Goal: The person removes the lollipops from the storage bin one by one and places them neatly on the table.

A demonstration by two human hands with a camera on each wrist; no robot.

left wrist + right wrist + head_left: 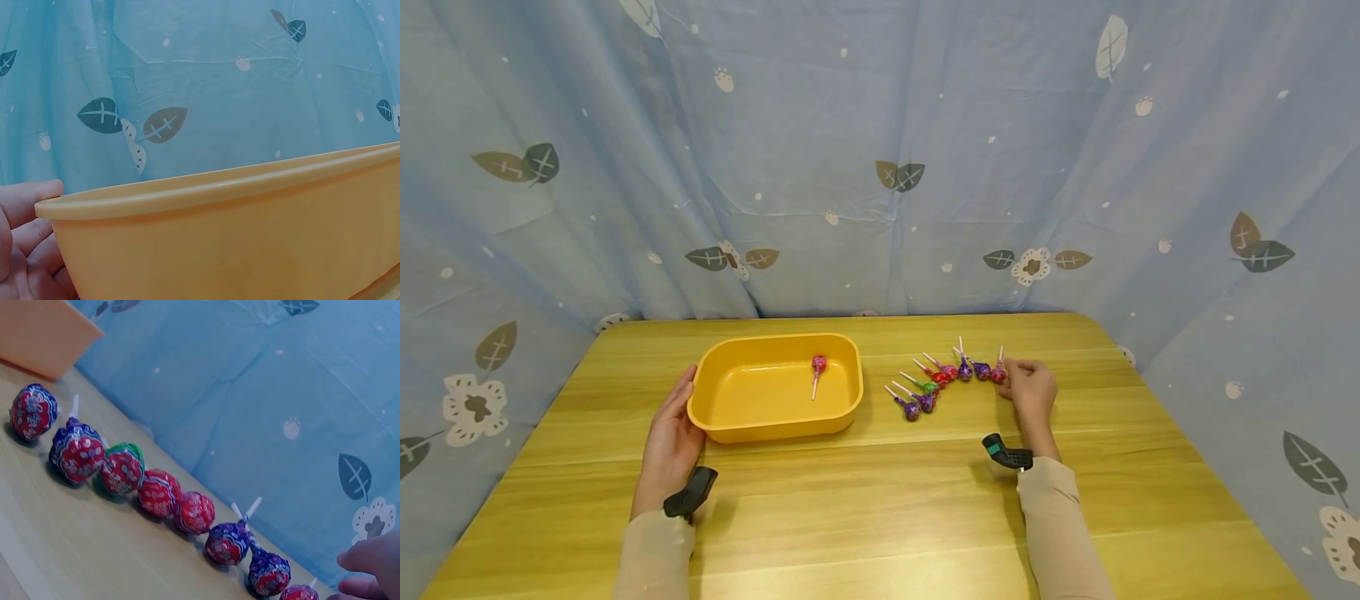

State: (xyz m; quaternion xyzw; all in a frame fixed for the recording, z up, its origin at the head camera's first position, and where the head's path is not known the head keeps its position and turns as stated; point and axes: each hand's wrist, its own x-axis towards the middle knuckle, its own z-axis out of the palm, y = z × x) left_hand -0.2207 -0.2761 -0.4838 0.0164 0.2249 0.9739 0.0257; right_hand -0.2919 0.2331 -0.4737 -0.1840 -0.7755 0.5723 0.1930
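A yellow tray point(816, 429) stands on the left of the table, with one pink-wrapped lollipop point(819, 364) inside. My left hand point(673, 437) rests against the tray's left end; in the left wrist view its fingers point(31, 203) touch the outer wall by the rim. Several wrapped lollipops lie in a curved row to the tray's right, among them purple point(912, 411), green point(930, 387) and red ones. At the row's right end is a pink lollipop point(998, 375). My right hand point(1030, 387) is beside it, fingertips close to its head; a grip on it is not visible.
The wooden table point(850, 517) ends at a back edge in front of a blue patterned curtain point(850, 125). Dark wrist devices sit on the left wrist point(691, 493) and the right wrist point(1006, 454).
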